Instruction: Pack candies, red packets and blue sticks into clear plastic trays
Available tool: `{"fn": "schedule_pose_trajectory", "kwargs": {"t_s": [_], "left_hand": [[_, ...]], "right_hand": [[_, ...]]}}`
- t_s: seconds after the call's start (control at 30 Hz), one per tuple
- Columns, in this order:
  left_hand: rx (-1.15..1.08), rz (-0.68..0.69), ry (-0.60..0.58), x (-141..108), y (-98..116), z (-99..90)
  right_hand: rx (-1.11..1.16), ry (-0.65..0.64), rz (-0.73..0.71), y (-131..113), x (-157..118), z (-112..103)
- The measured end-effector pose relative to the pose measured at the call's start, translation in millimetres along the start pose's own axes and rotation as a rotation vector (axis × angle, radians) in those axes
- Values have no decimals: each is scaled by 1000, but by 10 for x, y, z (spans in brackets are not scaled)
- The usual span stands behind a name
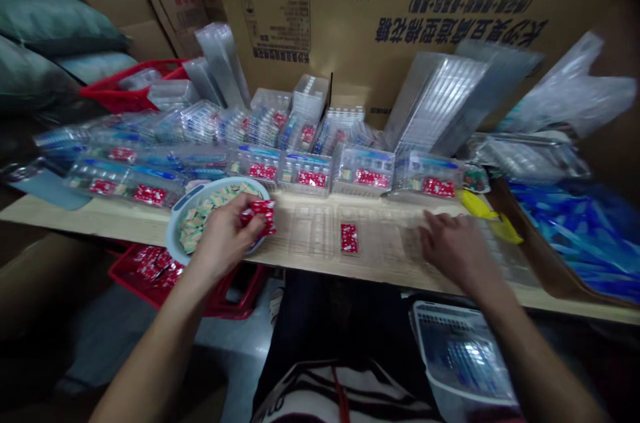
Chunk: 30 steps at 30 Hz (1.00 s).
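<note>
My left hand [227, 236] is closed on red patterned packets [263, 215], held over the right rim of a pale blue bowl [173, 236] of small green and cream pieces. Clear plastic trays [310, 229] lie along the wooden board [300, 264] in front of me. One red packet [349, 237] rests in a compartment of the middle tray. Over the trays on the right is my right hand [453, 246], slightly blurred, fingers bent and apart, with nothing visible in it.
Filled clear boxes [370, 173] line the board's back edge, with tall tray stacks [435, 99] behind. Blue packages [580, 229] fill a carton at right. Below the board are a red basket [245, 296] with red packets and a white basket [425, 349]. A yellow item [477, 204] lies right.
</note>
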State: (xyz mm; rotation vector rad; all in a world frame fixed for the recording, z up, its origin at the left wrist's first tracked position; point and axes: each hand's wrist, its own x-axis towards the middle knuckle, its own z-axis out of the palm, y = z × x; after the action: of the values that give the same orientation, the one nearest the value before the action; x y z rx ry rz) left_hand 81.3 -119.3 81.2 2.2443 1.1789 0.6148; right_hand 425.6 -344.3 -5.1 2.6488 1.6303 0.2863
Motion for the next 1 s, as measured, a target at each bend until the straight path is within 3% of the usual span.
{"fn": "schedule_pose_trajectory", "kwargs": {"t_s": [0.13, 0.23, 0.33, 0.47, 0.63, 0.73, 0.83, 0.9, 1.0], "left_hand": [[230, 79, -197, 138, 127, 337], [433, 51, -300, 209, 245, 581], [568, 11, -393, 235, 316, 746], [691, -39, -490, 240, 327, 850], [793, -73, -451, 254, 292, 922], [693, -52, -337, 218, 312, 893], [391, 19, -135, 110, 357, 763], [148, 67, 94, -5, 344, 599], [-73, 59, 591, -208, 110, 212]], "right_hand": [[-262, -127, 79, 667, 96, 236], [-286, -41, -9, 853, 172, 425], [-247, 33, -78, 882, 225, 511], [-229, 26, -22, 850, 238, 430], [-89, 136, 133, 707, 159, 215], [123, 244, 105, 463, 30, 151], [257, 315, -104, 117, -125, 170], [238, 310, -241, -91, -206, 210], [143, 251, -343, -274, -287, 253]]}}
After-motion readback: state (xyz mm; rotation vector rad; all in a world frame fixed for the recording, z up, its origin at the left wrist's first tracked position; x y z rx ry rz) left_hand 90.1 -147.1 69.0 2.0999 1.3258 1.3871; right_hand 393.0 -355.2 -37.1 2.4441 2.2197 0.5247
